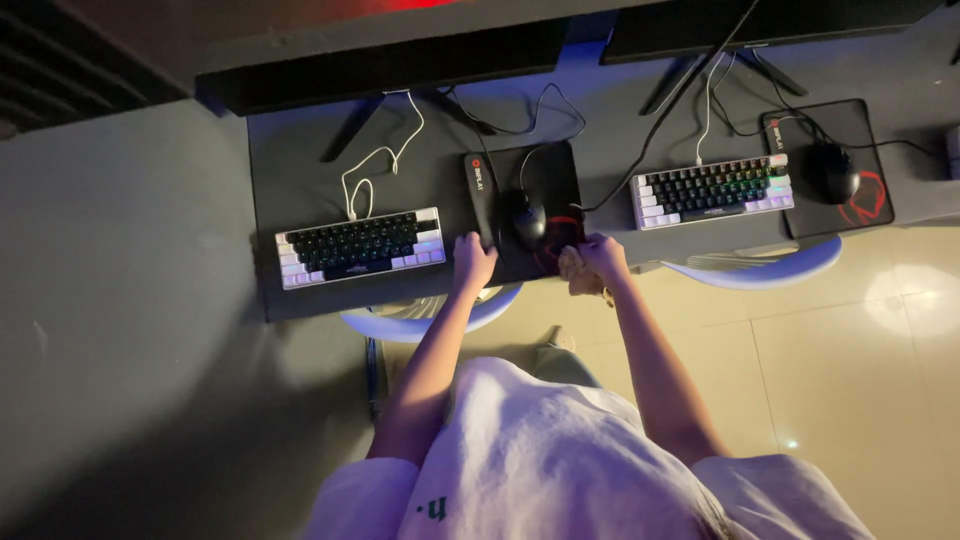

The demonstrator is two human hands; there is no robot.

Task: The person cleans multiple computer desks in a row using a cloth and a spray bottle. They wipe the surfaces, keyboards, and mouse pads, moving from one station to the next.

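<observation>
My left hand rests flat on the left edge of a black mouse pad, fingers spread, just right of a small black-and-white keyboard. My right hand is closed on a crumpled light cloth at the pad's near right corner. A black mouse sits on the pad between my two hands.
The black desk carries a second lit keyboard, mouse and pad to the right. Two monitor stands and cables run along the back. White chair backs are tucked under the desk edge. A grey wall stands to the left, tiled floor to the right.
</observation>
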